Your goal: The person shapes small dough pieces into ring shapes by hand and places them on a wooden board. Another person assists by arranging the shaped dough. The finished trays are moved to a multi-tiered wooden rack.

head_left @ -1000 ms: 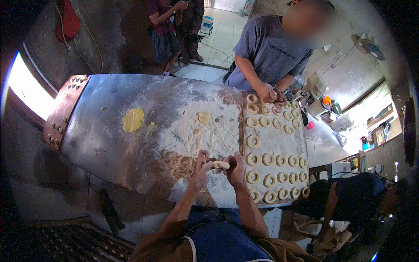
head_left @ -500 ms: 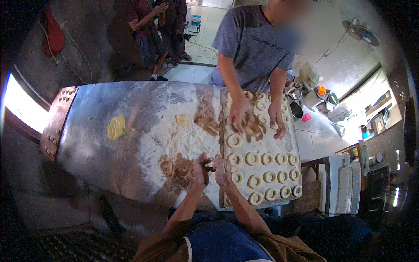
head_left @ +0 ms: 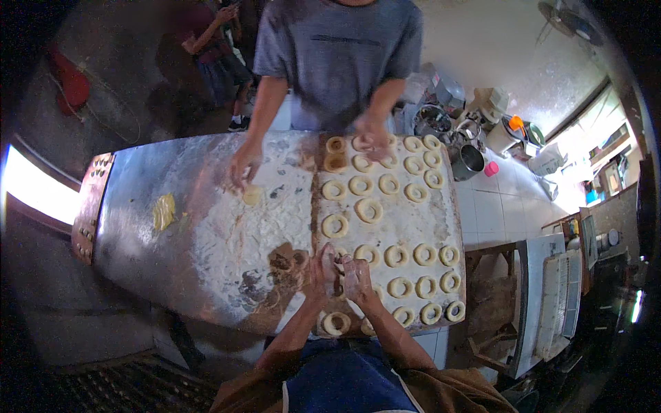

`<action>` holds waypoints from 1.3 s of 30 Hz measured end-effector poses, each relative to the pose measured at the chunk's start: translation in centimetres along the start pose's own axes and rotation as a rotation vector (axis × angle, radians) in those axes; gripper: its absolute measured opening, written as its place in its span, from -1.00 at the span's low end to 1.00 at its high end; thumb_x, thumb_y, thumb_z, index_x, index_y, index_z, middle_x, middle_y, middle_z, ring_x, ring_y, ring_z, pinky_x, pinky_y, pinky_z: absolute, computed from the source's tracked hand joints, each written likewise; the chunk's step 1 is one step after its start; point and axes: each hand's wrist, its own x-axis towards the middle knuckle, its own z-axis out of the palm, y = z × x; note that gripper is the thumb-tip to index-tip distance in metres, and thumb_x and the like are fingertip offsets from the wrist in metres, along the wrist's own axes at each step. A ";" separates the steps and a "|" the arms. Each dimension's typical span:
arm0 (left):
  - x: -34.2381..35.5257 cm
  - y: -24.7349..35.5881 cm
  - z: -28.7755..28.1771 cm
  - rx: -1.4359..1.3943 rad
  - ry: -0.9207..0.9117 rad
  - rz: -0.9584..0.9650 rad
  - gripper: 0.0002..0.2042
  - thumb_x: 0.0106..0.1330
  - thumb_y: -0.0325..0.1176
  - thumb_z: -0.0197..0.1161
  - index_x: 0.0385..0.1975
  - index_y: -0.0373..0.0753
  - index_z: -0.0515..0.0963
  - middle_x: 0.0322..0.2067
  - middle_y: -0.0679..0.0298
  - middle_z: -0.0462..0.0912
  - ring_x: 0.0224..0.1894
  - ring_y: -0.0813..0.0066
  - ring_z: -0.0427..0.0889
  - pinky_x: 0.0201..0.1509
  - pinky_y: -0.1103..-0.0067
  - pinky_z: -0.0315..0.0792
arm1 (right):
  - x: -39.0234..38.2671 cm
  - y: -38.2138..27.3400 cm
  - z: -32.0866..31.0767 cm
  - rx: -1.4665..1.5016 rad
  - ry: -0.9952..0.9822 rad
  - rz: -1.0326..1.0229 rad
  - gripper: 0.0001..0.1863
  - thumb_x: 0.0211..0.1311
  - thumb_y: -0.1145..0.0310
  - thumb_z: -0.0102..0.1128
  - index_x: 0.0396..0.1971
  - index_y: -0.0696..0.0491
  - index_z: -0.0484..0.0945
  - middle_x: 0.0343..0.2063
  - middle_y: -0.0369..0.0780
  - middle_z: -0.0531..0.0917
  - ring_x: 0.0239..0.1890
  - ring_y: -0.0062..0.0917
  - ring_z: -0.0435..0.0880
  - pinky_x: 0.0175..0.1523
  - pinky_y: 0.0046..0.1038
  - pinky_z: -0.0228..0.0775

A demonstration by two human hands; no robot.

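Across they've come since half a second ago, both the left hand [head_left: 319,279] and the right hand [head_left: 357,281], off the board's left edge and now above the pale board [head_left: 434,221] itself! They're close together, fingers curled inward; whether dough is pinched between them, I can't tell. Dough rings [head_left: 417,286] lie all round: rows to the right, one just beyond the fingers, another nearer the body. And the co-worker's hand [head_left: 244,165] has swung over too, from the rings to beside a dough piece [head_left: 253,195] on the flour [head_left: 234,237], beyond and left of the hands. Farther left, a yellow lump [head_left: 164,212] sits on the metal table [head_left: 134,206].
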 end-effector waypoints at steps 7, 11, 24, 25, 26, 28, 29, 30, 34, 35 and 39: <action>1.6 -6.8 5.8 0.045 -0.407 0.056 -0.73 0.40 -0.17 -0.01 -0.24 -0.28 0.45 -0.50 0.27 0.46 -0.41 0.32 0.48 -0.27 0.36 0.41 | -0.5 3.8 -6.8 -0.079 0.112 -0.109 -0.18 0.38 -0.23 -0.37 -0.33 0.30 0.63 -0.66 -0.08 0.58 -0.40 -0.45 0.59 -0.32 -0.36 0.44; 1.5 -5.2 9.5 -0.768 -0.575 -0.198 -0.72 0.37 -0.24 0.01 -0.13 -0.33 0.46 -0.38 0.17 0.54 -0.34 0.28 0.53 -0.24 0.34 0.43 | -0.2 5.2 -8.3 0.068 0.411 -0.453 -0.22 0.40 -0.20 -0.33 -0.25 0.29 0.61 -0.64 -0.12 0.55 -0.56 -0.45 0.52 -0.39 -0.40 0.42; -0.6 2.6 14.3 0.267 -0.411 -0.073 -0.58 0.43 0.00 -0.18 -0.38 -0.25 0.45 -0.52 0.28 0.54 -0.48 0.34 0.50 -0.31 0.41 0.41 | -0.1 5.0 -13.6 0.422 0.263 -0.153 -0.50 0.36 0.08 -0.19 -0.55 0.19 0.49 -0.65 -0.20 0.49 -0.62 -0.41 0.41 -0.46 -0.36 0.27; 0.2 0.8 14.5 0.070 -0.357 -0.113 -0.58 0.44 -0.02 -0.17 -0.33 -0.27 0.45 -0.44 0.21 0.55 -0.39 0.31 0.52 -0.26 0.38 0.41 | 0.4 5.0 -13.6 0.637 0.284 -0.145 -0.58 0.31 0.13 -0.11 -0.57 0.18 0.46 -0.66 -0.16 0.47 -0.62 -0.34 0.42 -0.47 -0.35 0.26; 1.3 -0.6 15.1 -0.131 -0.312 -0.150 -0.59 0.45 -0.03 -0.17 -0.29 -0.28 0.45 -0.36 0.15 0.57 -0.30 0.28 0.54 -0.22 0.35 0.40 | 1.8 6.5 -14.5 0.371 0.241 -0.448 -0.62 0.27 0.13 -0.04 -0.50 0.18 0.47 -0.60 -0.12 0.52 -0.57 -0.32 0.45 -0.41 -0.33 0.30; 3.8 -2.3 15.3 -0.267 -0.203 -0.152 -0.62 0.46 -0.08 -0.14 -0.21 -0.30 0.44 -0.24 0.05 0.59 -0.16 0.19 0.56 -0.13 0.29 0.38 | 2.1 2.1 -16.8 0.079 0.225 -0.370 -0.73 0.16 0.26 0.14 -0.42 0.21 0.50 -0.55 -0.16 0.57 -0.46 -0.45 0.51 -0.29 -0.40 0.34; 5.3 -2.7 16.5 -0.216 -0.197 -0.129 -0.65 0.45 -0.11 -0.12 -0.17 -0.30 0.44 -0.21 0.02 0.59 -0.11 0.14 0.56 -0.08 0.26 0.36 | 2.2 0.7 -17.9 -0.082 0.249 -0.323 -0.75 0.11 0.32 0.23 -0.38 0.23 0.52 -0.53 -0.18 0.59 -0.41 -0.51 0.54 -0.23 -0.44 0.37; 7.5 -2.2 17.5 0.096 -0.194 -0.041 -0.70 0.43 -0.16 -0.08 -0.14 -0.29 0.42 -0.22 0.02 0.59 -0.10 0.07 0.55 -0.04 0.22 0.33 | 3.1 0.2 -18.1 -0.073 0.263 -0.194 -0.72 0.07 0.37 0.26 -0.29 0.23 0.50 -0.46 -0.13 0.60 -0.34 -0.44 0.55 -0.17 -0.39 0.37; 6.0 1.5 18.4 0.916 0.028 0.422 -0.75 0.30 -0.36 0.02 -0.08 -0.29 0.37 -0.25 -0.01 0.52 -0.08 -0.13 0.45 0.05 0.11 0.21 | 4.9 6.4 -17.5 -0.473 0.513 -0.087 -0.45 -0.05 0.48 0.30 0.02 0.19 0.40 -0.19 0.07 0.57 -0.10 -0.15 0.54 0.03 -0.18 0.36; 5.3 1.8 17.2 0.858 0.018 0.454 -0.74 0.25 -0.38 0.02 -0.09 -0.29 0.37 -0.22 -0.02 0.49 -0.05 -0.11 0.43 0.06 0.08 0.18 | 4.8 8.2 -17.2 -0.670 0.606 -0.180 -0.39 -0.06 0.49 0.30 0.09 0.16 0.37 -0.12 0.11 0.54 -0.05 -0.08 0.52 0.06 -0.12 0.35; 2.1 1.7 8.9 0.860 0.133 0.467 -0.75 0.19 -0.41 0.07 -0.13 -0.28 0.39 -0.11 -0.01 0.41 0.06 -0.07 0.34 0.09 0.04 0.13 | 3.0 2.7 -16.8 -0.673 0.239 -0.220 -0.50 0.07 0.45 0.19 0.06 0.18 0.38 -0.08 0.07 0.55 -0.06 0.01 0.50 0.12 -0.07 0.26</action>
